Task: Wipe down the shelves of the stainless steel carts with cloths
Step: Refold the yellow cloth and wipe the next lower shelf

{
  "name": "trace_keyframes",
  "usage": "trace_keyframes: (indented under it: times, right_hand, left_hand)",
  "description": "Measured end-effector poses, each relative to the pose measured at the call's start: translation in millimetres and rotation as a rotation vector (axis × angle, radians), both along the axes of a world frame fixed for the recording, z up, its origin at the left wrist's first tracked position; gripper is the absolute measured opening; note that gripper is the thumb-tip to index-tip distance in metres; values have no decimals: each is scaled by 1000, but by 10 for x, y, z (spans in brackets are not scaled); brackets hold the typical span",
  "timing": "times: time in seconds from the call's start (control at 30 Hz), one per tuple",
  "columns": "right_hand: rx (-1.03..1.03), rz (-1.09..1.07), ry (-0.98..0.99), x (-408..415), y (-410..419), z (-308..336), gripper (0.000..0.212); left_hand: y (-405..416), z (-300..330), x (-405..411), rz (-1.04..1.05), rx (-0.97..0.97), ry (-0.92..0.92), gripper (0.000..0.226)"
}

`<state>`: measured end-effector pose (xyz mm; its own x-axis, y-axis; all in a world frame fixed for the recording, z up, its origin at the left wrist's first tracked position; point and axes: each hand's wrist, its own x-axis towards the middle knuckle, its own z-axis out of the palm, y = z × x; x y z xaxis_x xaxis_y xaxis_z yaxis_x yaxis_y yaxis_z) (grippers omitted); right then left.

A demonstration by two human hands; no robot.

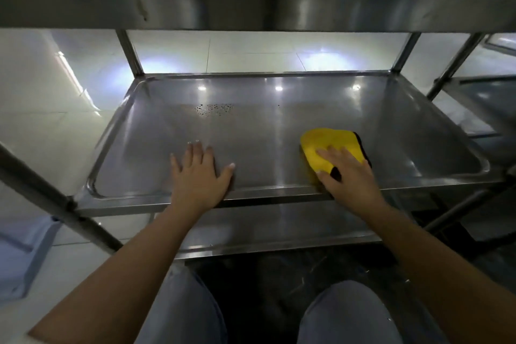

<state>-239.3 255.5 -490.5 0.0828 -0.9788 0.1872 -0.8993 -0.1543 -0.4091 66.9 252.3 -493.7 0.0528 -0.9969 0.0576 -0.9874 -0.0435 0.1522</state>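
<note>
The middle shelf [279, 117] of a stainless steel cart fills the centre of the head view, a shallow tray with a raised rim. A patch of dark droplets [215, 109] lies on it toward the back left. My left hand [199, 173] rests flat on the shelf near its front edge, fingers spread, holding nothing. My right hand [349, 173] presses down on a yellow cloth [324, 145] with a black edge at the front right of the shelf.
The cart's top shelf [251, 8] hangs close overhead and a lower shelf [279, 229] shows under the front rim. Upright posts [129, 53] stand at the corners. A second cart [483, 98] stands to the right. My knees are at the bottom, over a dark floor.
</note>
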Motion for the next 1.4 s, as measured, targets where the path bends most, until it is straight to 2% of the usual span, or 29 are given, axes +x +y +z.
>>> trace_keyframes:
  times: [0.13, 0.2, 0.27, 0.4, 0.5, 0.6, 0.77, 0.87, 0.97, 1.13, 1.2, 1.3, 1.4]
  right_hand:
    - [84, -236, 56, -291, -282, 18, 55]
    - [140, -267, 86, -163, -473, 31, 57]
    - [166, -205, 112, 159, -629, 36, 57]
    - [137, 95, 151, 1050, -699, -20, 57]
    - [118, 237, 137, 1234, -667, -67, 54]
    - [56, 212, 134, 829, -679, -72, 53]
    - [59, -129, 123, -403, -705, -13, 49]
    - [114, -254, 100, -672, -704, 11, 52]
    - [130, -213, 111, -426, -705, 49, 55]
    - [51, 200, 142, 14, -566, -5, 55]
    - [45, 268, 124, -75, -600, -15, 54]
    - [45, 197, 96, -432, -780, -12, 53]
    - [23, -47, 88, -916, -1032, -7, 48]
  left_hand:
    - [-23, -39, -43, -18, 6, -27, 79]
    - [-53, -67, -48, -10, -5, -11, 82]
    - [-75, -90, -27, -17, 5, -6, 85]
    - [-101, -108, 19, -42, 59, 3, 75]
    - [-98, -75, 48, -48, 77, -35, 71]
    - [-79, -25, 62, -71, 114, -103, 70]
    - [-69, 34, 23, -73, 138, -136, 70]
    - [-112, 80, -60, -11, 173, -113, 73]
    - [-214, 158, -307, 36, 174, -31, 81]
    - [-408, 101, -1023, 36, 154, -36, 81]
    - [-467, 0, -1070, 66, 144, -41, 83]
    - [-517, -125, -949, 42, 130, -40, 88]
    - [-542, -190, -915, 25, 99, -58, 98]
